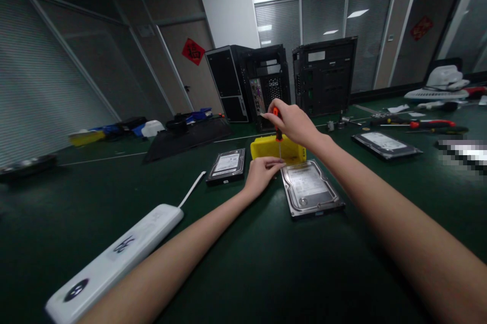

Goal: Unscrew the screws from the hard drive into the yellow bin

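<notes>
My right hand (294,120) is wrapped round the orange and black handle of a screwdriver (279,134), held upright with its shaft pointing down. The fingers of my left hand (262,173) are pressed together by the screwdriver's tip, at the far left corner of a hard drive (310,187). Whatever they may pinch there is too small to make out. This drive lies label up on the table. Just behind it stands a yellow plastic tray (262,147), partly covered by both hands.
A second hard drive (227,166) lies left of my left hand, a third (384,144) to the right. A white power strip (117,258) lies at front left. Black computer cases (323,78) stand behind. Pliers (429,124) and loose tools lie at right, a black mat (186,139) at left.
</notes>
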`<move>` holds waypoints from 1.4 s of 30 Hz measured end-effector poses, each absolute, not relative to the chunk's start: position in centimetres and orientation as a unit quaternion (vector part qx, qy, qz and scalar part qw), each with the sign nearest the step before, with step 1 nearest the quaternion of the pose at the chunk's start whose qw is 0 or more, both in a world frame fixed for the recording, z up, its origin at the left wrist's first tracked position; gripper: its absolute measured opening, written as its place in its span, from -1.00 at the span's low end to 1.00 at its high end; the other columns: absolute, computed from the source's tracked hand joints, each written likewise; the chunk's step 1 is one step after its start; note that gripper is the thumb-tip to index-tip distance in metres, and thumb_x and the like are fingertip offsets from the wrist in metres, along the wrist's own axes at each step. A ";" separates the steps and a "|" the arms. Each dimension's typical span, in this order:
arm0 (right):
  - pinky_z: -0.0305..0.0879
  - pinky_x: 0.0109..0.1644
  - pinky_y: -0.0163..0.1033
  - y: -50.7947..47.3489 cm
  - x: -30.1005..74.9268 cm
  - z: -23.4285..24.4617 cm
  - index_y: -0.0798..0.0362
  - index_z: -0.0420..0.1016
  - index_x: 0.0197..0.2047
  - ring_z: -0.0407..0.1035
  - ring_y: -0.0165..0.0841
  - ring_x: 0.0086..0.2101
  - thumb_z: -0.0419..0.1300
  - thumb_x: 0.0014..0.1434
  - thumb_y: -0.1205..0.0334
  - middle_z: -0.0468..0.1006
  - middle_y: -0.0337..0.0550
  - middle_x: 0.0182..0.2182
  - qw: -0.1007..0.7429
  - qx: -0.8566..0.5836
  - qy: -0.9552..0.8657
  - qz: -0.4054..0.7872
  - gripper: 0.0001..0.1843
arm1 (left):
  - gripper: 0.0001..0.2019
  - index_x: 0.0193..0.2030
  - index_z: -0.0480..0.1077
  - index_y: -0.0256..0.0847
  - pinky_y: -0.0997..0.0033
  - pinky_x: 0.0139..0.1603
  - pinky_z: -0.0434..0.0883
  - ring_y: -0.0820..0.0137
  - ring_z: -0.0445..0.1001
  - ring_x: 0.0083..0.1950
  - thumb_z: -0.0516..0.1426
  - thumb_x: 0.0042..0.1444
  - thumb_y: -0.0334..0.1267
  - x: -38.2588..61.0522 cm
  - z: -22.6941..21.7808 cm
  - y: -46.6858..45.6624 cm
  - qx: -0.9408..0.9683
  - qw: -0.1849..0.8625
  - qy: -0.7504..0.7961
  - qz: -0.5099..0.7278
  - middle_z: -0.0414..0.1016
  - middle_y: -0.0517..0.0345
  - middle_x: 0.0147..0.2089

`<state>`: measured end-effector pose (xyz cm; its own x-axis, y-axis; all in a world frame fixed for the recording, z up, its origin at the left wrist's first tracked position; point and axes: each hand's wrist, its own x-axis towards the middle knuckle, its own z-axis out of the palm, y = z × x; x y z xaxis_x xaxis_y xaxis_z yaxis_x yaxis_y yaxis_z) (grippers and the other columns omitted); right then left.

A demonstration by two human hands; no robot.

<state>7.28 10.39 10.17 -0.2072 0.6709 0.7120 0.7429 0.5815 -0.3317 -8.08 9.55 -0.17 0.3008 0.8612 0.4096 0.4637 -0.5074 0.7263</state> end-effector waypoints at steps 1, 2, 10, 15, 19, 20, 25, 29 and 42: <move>0.16 -0.31 -0.28 10.3 7.3 10.2 0.06 0.33 -0.16 0.38 -0.29 -0.39 -0.07 0.22 -0.03 0.49 -0.08 -0.42 0.434 -0.452 -0.778 -0.035 -0.64 | -0.77 -0.23 0.54 -0.27 0.32 -0.19 0.48 0.26 0.55 -0.22 0.19 0.03 -0.18 -8.0 -0.1 9.6 0.773 0.233 0.431 0.404 0.58 0.01 -0.22; 0.17 -0.30 -0.28 10.3 7.3 10.2 0.06 0.32 -0.14 0.38 -0.29 -0.39 -0.09 0.23 -0.01 0.49 -0.08 -0.41 0.432 -0.447 -0.782 -0.029 -0.65 | -0.78 -0.23 0.54 -0.27 0.33 -0.19 0.48 0.27 0.55 -0.23 0.19 0.03 -0.19 -8.0 -0.1 9.6 0.775 0.226 0.432 0.402 0.59 0.02 -0.22; 0.22 -0.25 -0.13 11.1 7.3 9.7 0.06 0.06 0.13 0.39 -0.20 -0.36 -0.11 0.21 0.12 0.49 -0.01 -0.32 0.421 -0.418 -0.805 0.025 -0.56 | -0.71 -0.19 0.52 -0.32 0.46 -0.43 0.46 0.29 0.54 -0.28 0.17 0.05 -0.14 -8.3 -0.6 10.0 0.761 0.264 0.442 0.394 0.58 -0.02 -0.20; 0.24 -0.25 -0.14 11.4 7.3 9.4 0.04 0.14 0.02 0.38 -0.25 -0.38 -0.08 0.21 0.07 0.48 -0.03 -0.34 0.428 -0.402 -0.808 0.048 -0.64 | -0.68 -0.17 0.50 -0.34 0.47 -0.40 0.47 0.27 0.53 -0.21 0.18 0.03 -0.13 -8.4 -0.8 10.3 0.744 0.320 0.430 0.400 0.56 -0.05 -0.15; 0.24 -0.26 -0.19 11.3 7.3 9.4 0.01 0.19 -0.04 0.37 -0.31 -0.41 -0.06 0.22 0.09 0.46 -0.10 -0.38 0.438 -0.382 -0.812 0.060 -0.71 | -0.64 -0.13 0.47 -0.37 0.48 -0.36 0.47 0.26 0.51 -0.13 0.21 0.00 -0.14 -8.4 -0.9 10.6 0.716 0.372 0.425 0.411 0.53 -0.09 -0.09; 0.24 -0.27 -0.20 11.3 7.4 9.4 0.01 0.19 -0.04 0.36 -0.32 -0.42 -0.05 0.22 0.09 0.46 -0.11 -0.39 0.441 -0.379 -0.811 0.061 -0.71 | -0.63 -0.12 0.47 -0.38 0.48 -0.36 0.46 0.26 0.51 -0.13 0.21 0.00 -0.13 -8.4 -0.9 10.6 0.709 0.382 0.424 0.414 0.53 -0.10 -0.09; 0.23 -0.26 -0.22 11.4 7.4 9.4 0.03 0.20 -0.04 0.36 -0.32 -0.41 -0.04 0.22 0.11 0.45 -0.12 -0.40 0.446 -0.379 -0.809 0.062 -0.72 | -0.62 -0.11 0.46 -0.39 0.48 -0.33 0.46 0.28 0.50 -0.12 0.20 0.01 -0.13 -8.8 -1.0 10.9 0.689 0.422 0.416 0.418 0.54 -0.11 -0.12; 0.23 -0.26 -0.21 11.4 7.4 9.5 0.03 0.20 -0.03 0.36 -0.32 -0.40 -0.04 0.22 0.12 0.45 -0.12 -0.40 0.443 -0.381 -0.809 0.058 -0.73 | -0.63 -0.12 0.46 -0.38 0.47 -0.31 0.47 0.27 0.50 -0.10 0.21 0.00 -0.14 -9.0 -1.3 11.1 0.688 0.429 0.410 0.417 0.54 -0.11 -0.11; 0.24 -0.29 -0.23 11.0 7.2 9.7 0.03 0.20 -0.03 0.35 -0.35 -0.45 -0.03 0.22 0.12 0.45 -0.13 -0.42 0.439 -0.375 -0.814 0.062 -0.72 | -0.70 -0.16 0.49 -0.35 0.56 -0.46 0.44 0.28 0.52 -0.14 0.21 0.00 -0.21 -8.7 -1.0 10.9 0.717 0.378 0.420 0.409 0.55 -0.06 -0.12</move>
